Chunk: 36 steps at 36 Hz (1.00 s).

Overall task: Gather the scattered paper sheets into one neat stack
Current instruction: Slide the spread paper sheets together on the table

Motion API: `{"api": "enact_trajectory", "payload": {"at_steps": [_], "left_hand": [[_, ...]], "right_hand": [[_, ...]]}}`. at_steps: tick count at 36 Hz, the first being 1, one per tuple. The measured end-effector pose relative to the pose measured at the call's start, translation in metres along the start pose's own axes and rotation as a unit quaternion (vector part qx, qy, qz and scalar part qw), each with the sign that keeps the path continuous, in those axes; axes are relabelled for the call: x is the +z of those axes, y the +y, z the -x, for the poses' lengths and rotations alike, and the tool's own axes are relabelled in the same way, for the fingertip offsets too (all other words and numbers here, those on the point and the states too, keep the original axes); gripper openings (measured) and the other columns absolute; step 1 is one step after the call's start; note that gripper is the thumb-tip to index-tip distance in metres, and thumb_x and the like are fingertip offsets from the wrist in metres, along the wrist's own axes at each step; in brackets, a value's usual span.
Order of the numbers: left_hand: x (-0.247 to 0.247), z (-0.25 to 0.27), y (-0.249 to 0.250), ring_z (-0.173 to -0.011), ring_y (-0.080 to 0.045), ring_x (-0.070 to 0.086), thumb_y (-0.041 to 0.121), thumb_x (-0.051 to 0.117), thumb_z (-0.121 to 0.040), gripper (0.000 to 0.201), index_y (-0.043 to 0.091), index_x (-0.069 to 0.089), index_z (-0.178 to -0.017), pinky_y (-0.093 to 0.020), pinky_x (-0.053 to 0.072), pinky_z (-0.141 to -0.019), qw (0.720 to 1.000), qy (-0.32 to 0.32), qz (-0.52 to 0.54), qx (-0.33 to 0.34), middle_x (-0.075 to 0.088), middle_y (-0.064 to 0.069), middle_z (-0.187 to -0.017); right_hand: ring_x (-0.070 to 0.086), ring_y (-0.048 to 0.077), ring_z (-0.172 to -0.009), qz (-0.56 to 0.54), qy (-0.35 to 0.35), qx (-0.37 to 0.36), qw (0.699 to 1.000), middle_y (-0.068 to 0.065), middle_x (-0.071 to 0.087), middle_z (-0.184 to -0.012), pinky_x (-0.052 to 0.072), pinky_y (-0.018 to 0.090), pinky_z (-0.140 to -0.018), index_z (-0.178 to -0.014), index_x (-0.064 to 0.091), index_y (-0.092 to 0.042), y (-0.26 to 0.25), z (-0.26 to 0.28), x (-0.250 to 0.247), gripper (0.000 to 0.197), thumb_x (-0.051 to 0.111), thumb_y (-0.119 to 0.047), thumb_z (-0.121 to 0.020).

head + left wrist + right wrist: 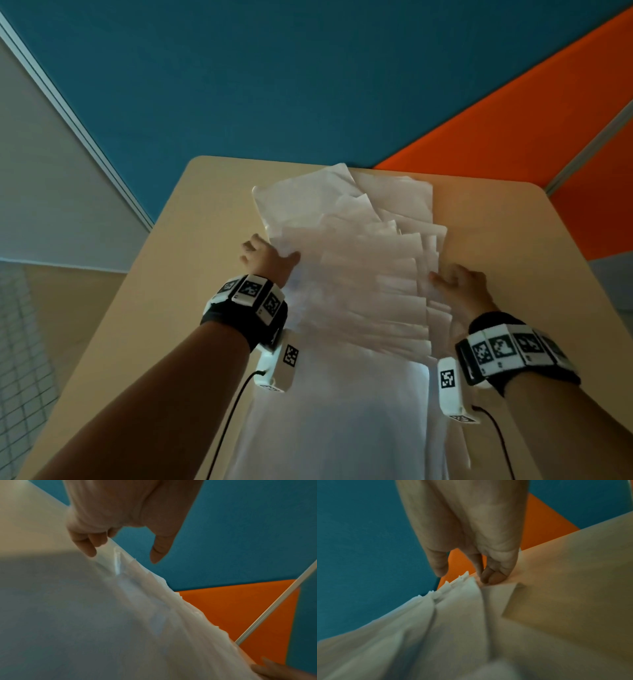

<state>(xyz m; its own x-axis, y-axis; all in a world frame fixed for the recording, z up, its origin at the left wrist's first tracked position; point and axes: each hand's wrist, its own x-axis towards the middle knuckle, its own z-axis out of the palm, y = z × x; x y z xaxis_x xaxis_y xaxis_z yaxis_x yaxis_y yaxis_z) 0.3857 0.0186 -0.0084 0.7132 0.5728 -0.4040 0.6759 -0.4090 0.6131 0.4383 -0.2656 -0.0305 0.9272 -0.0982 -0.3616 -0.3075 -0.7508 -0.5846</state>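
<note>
Paper sheets (346, 274) between left hand (265, 258) and right hand (462, 287), curled fingers (493, 577) against both side edges, grip unclear

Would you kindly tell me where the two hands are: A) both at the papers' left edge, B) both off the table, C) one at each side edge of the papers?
C: the left hand is at the left edge of the paper sheets, the right hand at their right edge.

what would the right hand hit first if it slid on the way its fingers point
The paper sheets: the right hand points inward at their fanned right edge, fingertips apparently touching it on the table.
</note>
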Motion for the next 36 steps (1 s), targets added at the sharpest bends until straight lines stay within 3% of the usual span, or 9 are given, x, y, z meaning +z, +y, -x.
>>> {"api": "enact_trajectory", "payload": {"at_steps": [2, 7, 13, 16, 18, 21, 25, 28, 36], "left_hand": [[-0.003, -0.003, -0.004, -0.137, -0.041, 0.022, 0.03, 0.064, -0.083, 0.084, -0.007, 0.016, -0.141, -0.044, 0.022, -0.114, 0.999, 0.027, 0.011, -0.025, 0.02, -0.027, -0.148], [0.004, -0.012, -0.001, -0.129, -0.038, 0.039, 0.026, 0.066, -0.082, 0.071, -0.006, 0.031, -0.136, -0.043, 0.035, -0.106, 0.998, -0.036, 0.045, 0.006, 0.035, -0.025, -0.14], [0.017, -0.012, 0.007, -0.121, -0.036, 0.051, 0.055, 0.059, -0.057, 0.093, 0.005, 0.043, -0.134, -0.049, 0.042, -0.103, 0.991, -0.096, 0.024, 0.085, 0.053, -0.022, -0.131], [-0.001, 0.01, 0.003, -0.131, -0.037, 0.037, 0.037, 0.066, -0.08, 0.081, -0.002, 0.028, -0.14, -0.043, 0.032, -0.111, 0.996, -0.069, 0.002, 0.056, 0.036, -0.023, -0.142], [-0.01, 0.016, -0.011, -0.132, -0.037, 0.035, 0.03, 0.062, -0.085, 0.077, -0.008, 0.024, -0.139, -0.042, 0.031, -0.112, 0.997, -0.062, -0.005, 0.038, 0.032, -0.026, -0.143], [-0.017, 0.032, -0.031, -0.13, -0.038, 0.039, 0.028, 0.06, -0.087, 0.069, -0.007, 0.028, -0.137, -0.047, 0.038, -0.108, 0.995, -0.095, 0.009, 0.026, 0.033, -0.026, -0.142], [-0.005, 0.06, -0.043, -0.13, -0.036, 0.038, 0.032, 0.057, -0.089, 0.065, 0.0, 0.029, -0.138, -0.044, 0.036, -0.11, 0.991, -0.128, 0.009, 0.025, 0.034, -0.021, -0.142], [0.009, 0.074, -0.038, -0.129, -0.037, 0.037, 0.026, 0.057, -0.089, 0.061, 0.0, 0.029, -0.137, -0.047, 0.034, -0.109, 0.991, -0.123, 0.036, 0.035, 0.033, -0.024, -0.139], [-0.017, 0.088, -0.074, -0.122, -0.039, 0.046, 0.019, 0.058, -0.088, 0.067, -0.003, 0.023, -0.141, -0.051, 0.04, -0.104, 0.993, -0.113, 0.016, 0.04, 0.041, -0.024, -0.137]], "right_hand": [[0.042, 0.038, -0.12, -0.012, 0.031, 0.03, 0.999, 0.021, 0.034, -0.136, 0.039, 0.039, -0.097, -0.128, 0.044, -0.002, 0.004, -0.006, -0.007, 0.055, 0.056, -0.036, -0.086], [0.042, 0.041, -0.122, 0.044, 0.017, 0.004, 0.999, 0.025, 0.04, -0.135, 0.037, 0.047, -0.105, -0.127, 0.047, -0.004, -0.009, -0.013, 0.0, 0.054, 0.055, -0.039, -0.085], [0.029, 0.035, -0.136, 0.063, -0.033, -0.038, 0.997, 0.015, 0.025, -0.15, 0.025, 0.042, -0.115, -0.143, 0.029, -0.017, -0.019, -0.007, 0.01, 0.069, 0.053, -0.046, -0.086], [0.046, 0.037, -0.12, 0.037, -0.017, -0.015, 0.999, 0.018, 0.046, -0.127, 0.037, 0.043, -0.104, -0.107, 0.059, -0.014, 0.001, 0.001, -0.006, 0.04, 0.056, -0.046, -0.082], [0.052, 0.04, -0.109, 0.031, 0.012, -0.008, 0.999, 0.023, 0.053, -0.108, 0.041, 0.044, -0.095, -0.08, 0.057, -0.014, 0.019, 0.014, -0.013, 0.027, 0.057, -0.041, -0.082], [0.05, 0.041, -0.112, 0.033, 0.024, 0.005, 0.999, 0.025, 0.051, -0.121, 0.041, 0.045, -0.099, -0.116, 0.056, -0.008, 0.043, 0.04, -0.01, 0.039, 0.06, -0.031, -0.084], [0.049, 0.04, -0.116, 0.046, 0.016, -0.028, 0.998, 0.026, 0.051, -0.123, 0.04, 0.039, -0.099, -0.124, 0.05, -0.009, 0.041, 0.073, 0.015, 0.061, 0.055, -0.047, -0.077], [0.033, 0.038, -0.132, 0.038, 0.0, -0.029, 0.999, 0.026, 0.034, -0.141, 0.028, 0.041, -0.111, -0.141, 0.029, -0.005, 0.024, 0.088, 0.028, 0.066, 0.058, -0.03, -0.087], [0.049, 0.039, -0.112, 0.037, -0.023, 0.029, 0.999, 0.024, 0.045, -0.12, 0.04, 0.04, -0.096, -0.118, 0.048, -0.001, 0.046, 0.119, -0.003, 0.037, 0.052, -0.024, -0.089]]}}
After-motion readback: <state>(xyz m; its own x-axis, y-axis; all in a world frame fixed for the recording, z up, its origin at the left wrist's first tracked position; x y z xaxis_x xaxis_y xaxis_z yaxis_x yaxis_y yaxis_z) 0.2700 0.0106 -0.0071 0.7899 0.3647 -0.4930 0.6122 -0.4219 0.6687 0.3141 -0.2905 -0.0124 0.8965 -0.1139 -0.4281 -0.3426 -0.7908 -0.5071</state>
